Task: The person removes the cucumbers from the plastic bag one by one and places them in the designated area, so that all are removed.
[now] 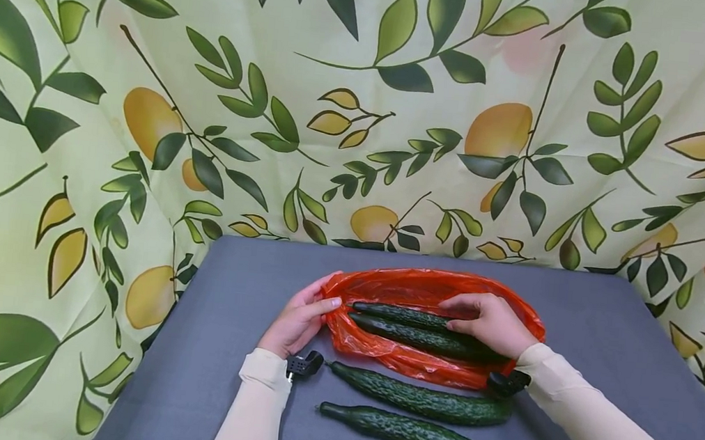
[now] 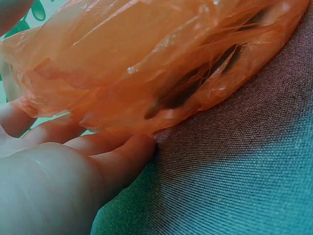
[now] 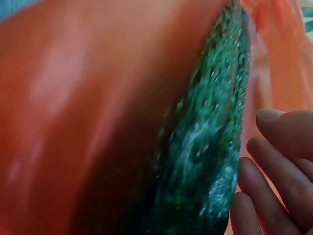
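Observation:
An orange-red plastic bag lies with its mouth spread wide. At the bag's left end my left hand pinches the rim, thumb on the inner side and fingers against the outside. Side by side in the bag are two dark green, bumpy cucumbers. My right hand reaches in over their right part, which it partly hides. In the right wrist view, its loosely extended fingers lie along the side of a cucumber, with the thumb apart from it.
In front of the bag, two more long cucumbers lie on the grey table, one close to the bag and the other nearer me. Behind the table hangs a cloth printed with leaves and fruit.

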Motion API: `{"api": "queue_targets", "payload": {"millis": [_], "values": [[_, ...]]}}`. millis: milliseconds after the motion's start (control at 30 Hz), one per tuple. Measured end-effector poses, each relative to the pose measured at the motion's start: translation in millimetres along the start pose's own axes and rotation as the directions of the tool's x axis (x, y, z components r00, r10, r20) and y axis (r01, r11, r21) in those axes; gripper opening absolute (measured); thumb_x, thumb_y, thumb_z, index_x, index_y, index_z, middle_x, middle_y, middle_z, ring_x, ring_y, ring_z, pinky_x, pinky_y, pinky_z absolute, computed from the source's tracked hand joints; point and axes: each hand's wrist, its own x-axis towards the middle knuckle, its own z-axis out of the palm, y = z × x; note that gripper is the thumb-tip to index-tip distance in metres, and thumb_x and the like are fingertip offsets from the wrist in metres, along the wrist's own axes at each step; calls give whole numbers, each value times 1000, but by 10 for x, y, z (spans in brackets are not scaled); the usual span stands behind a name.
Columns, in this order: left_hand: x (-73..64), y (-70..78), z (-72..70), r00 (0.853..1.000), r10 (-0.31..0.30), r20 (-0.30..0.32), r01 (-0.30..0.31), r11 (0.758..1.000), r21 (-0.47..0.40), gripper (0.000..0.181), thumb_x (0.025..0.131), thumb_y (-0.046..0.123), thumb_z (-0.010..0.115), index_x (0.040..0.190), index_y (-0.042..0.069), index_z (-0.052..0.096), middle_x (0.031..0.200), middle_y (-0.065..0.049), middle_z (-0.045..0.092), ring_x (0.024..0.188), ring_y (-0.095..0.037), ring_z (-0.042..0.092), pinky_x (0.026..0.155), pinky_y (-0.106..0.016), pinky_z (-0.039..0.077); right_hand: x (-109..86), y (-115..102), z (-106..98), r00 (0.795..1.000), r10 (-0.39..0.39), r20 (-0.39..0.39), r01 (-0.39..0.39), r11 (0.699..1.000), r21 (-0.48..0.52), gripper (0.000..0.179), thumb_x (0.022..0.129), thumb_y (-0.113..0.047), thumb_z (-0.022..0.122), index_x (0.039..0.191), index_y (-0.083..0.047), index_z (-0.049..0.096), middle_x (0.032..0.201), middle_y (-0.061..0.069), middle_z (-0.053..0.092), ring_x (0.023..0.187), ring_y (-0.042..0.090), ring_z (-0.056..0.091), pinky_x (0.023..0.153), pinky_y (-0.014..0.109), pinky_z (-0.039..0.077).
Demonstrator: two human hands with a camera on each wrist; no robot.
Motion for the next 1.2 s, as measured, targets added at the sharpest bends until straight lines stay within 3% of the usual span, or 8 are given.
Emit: {"api": "queue_targets", "payload": {"millis": [133,367,533,800,1200], "values": [[-9,11,-5,1000,-7,-5,7,1000,0,67,104,8,65,166,10,41,170,-16,43,157,-44,39,111,-28,55,56,33,0,999,18,36,-19,999,33,35,94,-20,85,127,-13,80,123,6,81,112,24,75,96,43,63],[3,11,-18,1000,-6,0,6,1000,8,67,104,8,66,166,10,40,170,-16,43,157,-43,39,111,-28,55,119,105,19,997,20,68,-24,998,63,35,93,-21,85,127,-12,80,121,6,82,111,23,77,94,34,63],[1,16,-13,1000,-6,1,6,1000,1,67,104,8,66,165,9,40,170,-18,43,156,-45,39,110,-27,56,138,150,70,996,31,84,-34,999,40,33,93,-23,86,125,-15,81,120,4,82,111,21,77,97,38,62],[5,17,-10,1000,-13,0,13,1000,15,67,103,10,67,165,10,41,169,-16,44,157,-46,38,111,-28,55,143,133,100,996,34,87,-34,999,-1,30,93,-22,85,123,-18,82,119,2,82,110,21,75,98,45,60],[8,12,-7,1000,-16,1,16,1000,15,66,104,9,66,165,10,41,170,-16,44,158,-44,39,112,-28,55,132,111,124,998,18,54,-16,999,-34,27,92,-20,85,120,-18,84,117,2,83,106,18,73,90,36,58]]}}
